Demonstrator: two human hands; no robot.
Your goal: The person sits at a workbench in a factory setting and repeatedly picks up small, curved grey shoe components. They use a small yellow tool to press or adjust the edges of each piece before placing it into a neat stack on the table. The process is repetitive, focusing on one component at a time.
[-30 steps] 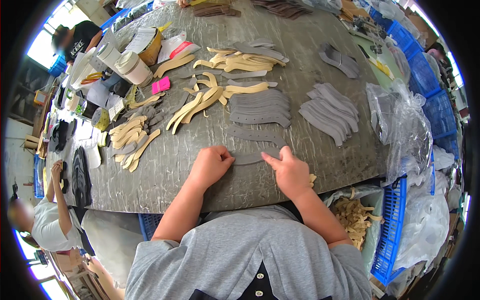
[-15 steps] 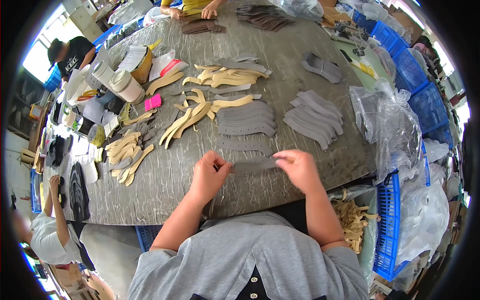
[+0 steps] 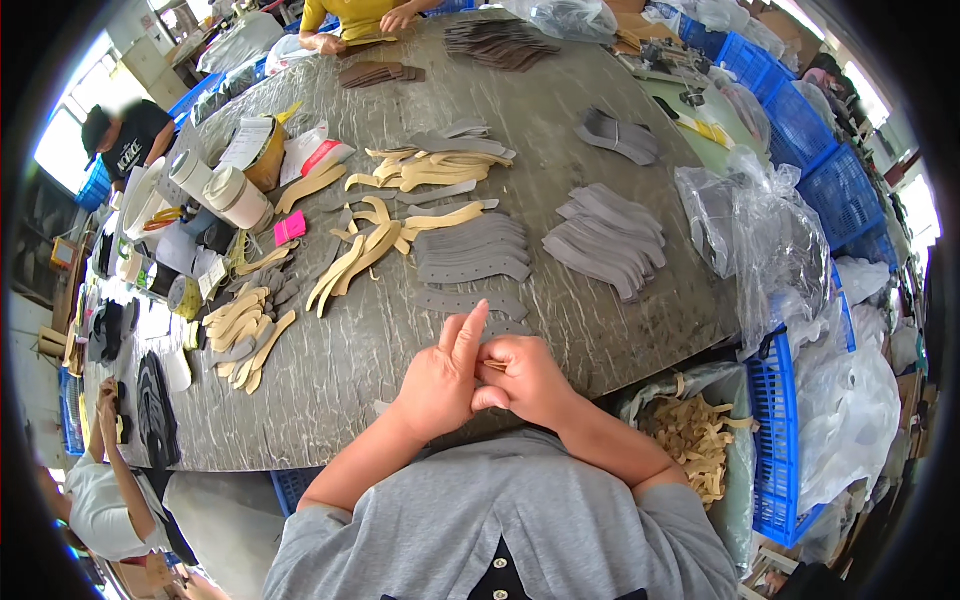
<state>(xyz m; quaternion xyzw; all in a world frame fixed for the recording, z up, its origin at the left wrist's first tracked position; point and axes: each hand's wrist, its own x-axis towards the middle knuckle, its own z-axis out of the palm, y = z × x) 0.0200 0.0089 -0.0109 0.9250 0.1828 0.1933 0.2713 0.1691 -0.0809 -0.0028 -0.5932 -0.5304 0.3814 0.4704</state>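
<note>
My two hands meet near the table's front edge. My right hand (image 3: pixel 537 378) is closed on a small tan strip (image 3: pixel 493 365), with only a short piece showing between the fingers. Against it rests my left hand (image 3: pixel 435 385), its forefinger and middle finger stretched out. Just beyond the fingers lies part of a grey curved strip (image 3: pixel 508 327), mostly hidden by the hands. Farther on is a single grey strip with small holes (image 3: pixel 455 301), below a fanned stack of similar grey strips (image 3: pixel 472 245). Another grey stack (image 3: pixel 605 240) sits to the right.
Tan curved strips (image 3: pixel 440 168) lie in loose piles, with more at left (image 3: pixel 240 318). Jars (image 3: pixel 238 195) and a bright pink pad (image 3: pixel 290 229) stand left. A lined bin of tan scraps (image 3: pixel 690 437) is by my right elbow, beside blue crates (image 3: pixel 775 440). Co-workers sit around.
Both hands have come together from holding the grey strip stretched between them. The strip now shows just beyond my fingers, and a tan piece shows in my right hand. The view has shifted slightly.
</note>
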